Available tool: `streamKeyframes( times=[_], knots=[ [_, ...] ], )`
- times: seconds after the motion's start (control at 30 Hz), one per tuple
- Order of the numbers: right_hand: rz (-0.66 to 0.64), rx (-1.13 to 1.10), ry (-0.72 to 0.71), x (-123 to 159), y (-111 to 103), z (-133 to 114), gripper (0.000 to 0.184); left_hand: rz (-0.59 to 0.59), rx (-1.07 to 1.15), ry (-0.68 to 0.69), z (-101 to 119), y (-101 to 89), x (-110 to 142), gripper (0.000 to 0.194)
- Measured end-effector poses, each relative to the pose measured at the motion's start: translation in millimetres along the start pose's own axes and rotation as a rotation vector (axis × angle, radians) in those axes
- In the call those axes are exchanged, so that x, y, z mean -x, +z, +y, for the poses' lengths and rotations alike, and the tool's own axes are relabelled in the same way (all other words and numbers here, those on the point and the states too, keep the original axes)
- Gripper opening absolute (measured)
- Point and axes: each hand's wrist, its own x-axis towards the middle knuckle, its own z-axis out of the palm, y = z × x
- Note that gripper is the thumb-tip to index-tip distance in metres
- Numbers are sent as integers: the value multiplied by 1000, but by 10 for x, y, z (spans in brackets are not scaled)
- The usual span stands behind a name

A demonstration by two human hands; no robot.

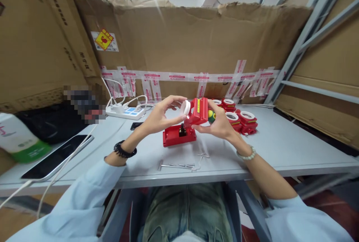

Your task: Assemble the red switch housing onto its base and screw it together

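My left hand (164,113) is closed with thumb and fingers on a white ring (184,109), which is at the side of a red housing (199,111). The housing bears a yellow label and is tilted above the table in my right hand (220,124). A round green and yellow thing (211,116) shows by the right fingers; whether they touch it I cannot tell. Below the hands lies an oblong red base (172,136) with a black part (182,130) standing up in it. Nearer me are a T-shaped metal tool (165,166), several screws and a white string (199,163).
Several red housings with white rings (248,120) stand at the right rear. A white power strip (127,112) with cables is at the left rear. A tablet-like device (58,156), a black bag (56,117) and a green-white pack (21,141) lie left. Cardboard (182,44) walls the back.
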Motion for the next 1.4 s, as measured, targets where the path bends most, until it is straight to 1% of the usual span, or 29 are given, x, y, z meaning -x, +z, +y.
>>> streamKeyframes(
  times=[0.07, 0.17, 0.33, 0.53, 0.7, 1.03, 1.23, 1.4],
  knots=[
    [8, 25, -30, 2, -28, 37, 70, 44, 30, 12, -28, 114, -54, 47],
    [2, 34, -55, 5, -39, 71, 68, 96, 78, 2, -101, 186, -27, 46],
    [-5, 41, -54, 10, -11, 56, 68, 116, 112, 10, -164, 184, 38, 48],
    [-4, 65, -79, 11, -5, 58, 68, 113, 112, 37, -118, 181, 45, 49],
    [-6, 76, -57, 15, -6, 58, 69, 119, 93, 43, -101, 183, 52, 49],
    [-3, 84, -69, 17, -1, 82, 69, 89, 67, 44, -90, 149, 54, 51],
    [-27, 70, -73, 21, -15, 104, 71, -5, 106, 91, -63, 95, 45, 57],
    [-44, 69, -70, 17, -26, 113, 71, -69, 113, 103, -58, 62, 46, 54]
  ],
)
